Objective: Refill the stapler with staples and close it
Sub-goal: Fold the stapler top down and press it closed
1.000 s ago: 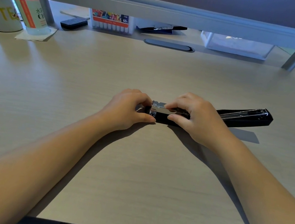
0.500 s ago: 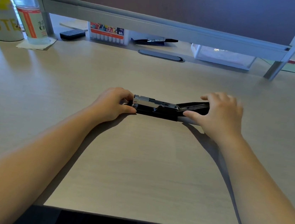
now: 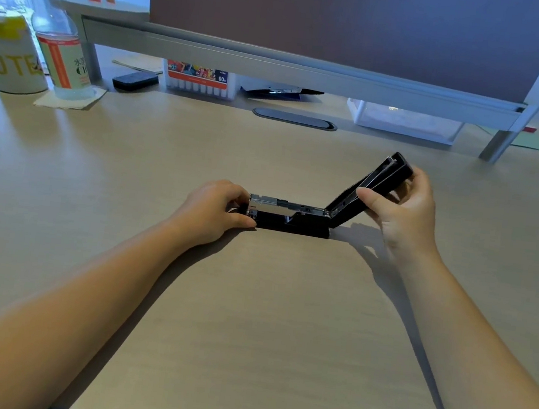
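The black stapler (image 3: 288, 216) is laid on the tabletop (image 3: 263, 322), in the middle, with its long side running left to right. Its left end is gripped by the left hand (image 3: 216, 211), fingers closed around it. The silver staple track is seen on top. The lid (image 3: 370, 189) is tilted up and to the right, pinched by the right hand (image 3: 403, 207). Whether staples are inside cannot be told. Farther back, a marker box (image 3: 197, 80) is half hidden under a shelf.

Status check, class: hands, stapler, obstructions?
Left hand pins stapler base. Right hand grips raised top arm. Stapler open. Desk around it unobstructed.
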`<action>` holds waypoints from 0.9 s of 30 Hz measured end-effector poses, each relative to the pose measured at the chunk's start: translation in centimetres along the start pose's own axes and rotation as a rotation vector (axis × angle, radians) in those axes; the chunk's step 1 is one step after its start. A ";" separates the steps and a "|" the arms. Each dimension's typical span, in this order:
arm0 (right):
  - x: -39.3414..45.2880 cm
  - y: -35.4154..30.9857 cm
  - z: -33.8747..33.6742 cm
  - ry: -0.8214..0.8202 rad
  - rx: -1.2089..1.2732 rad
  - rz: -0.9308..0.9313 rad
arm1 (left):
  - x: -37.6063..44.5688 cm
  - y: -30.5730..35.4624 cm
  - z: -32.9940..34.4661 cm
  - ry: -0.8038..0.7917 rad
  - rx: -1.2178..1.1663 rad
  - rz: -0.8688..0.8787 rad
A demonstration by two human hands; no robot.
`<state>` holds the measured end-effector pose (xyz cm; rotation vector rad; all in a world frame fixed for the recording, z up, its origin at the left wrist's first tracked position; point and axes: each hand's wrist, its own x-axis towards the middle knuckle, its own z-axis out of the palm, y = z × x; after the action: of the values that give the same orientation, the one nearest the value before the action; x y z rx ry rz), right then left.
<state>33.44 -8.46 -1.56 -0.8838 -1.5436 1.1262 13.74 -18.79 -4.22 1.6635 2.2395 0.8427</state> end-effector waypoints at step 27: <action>-0.6 0.7 3.3 -0.484 -0.662 -0.137 | 0.0 -0.1 -0.2 -0.069 -0.347 -0.047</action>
<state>30.39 -9.56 -2.64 -0.9455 -2.4177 0.7559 13.60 -18.81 -4.11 1.4506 1.9433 1.0729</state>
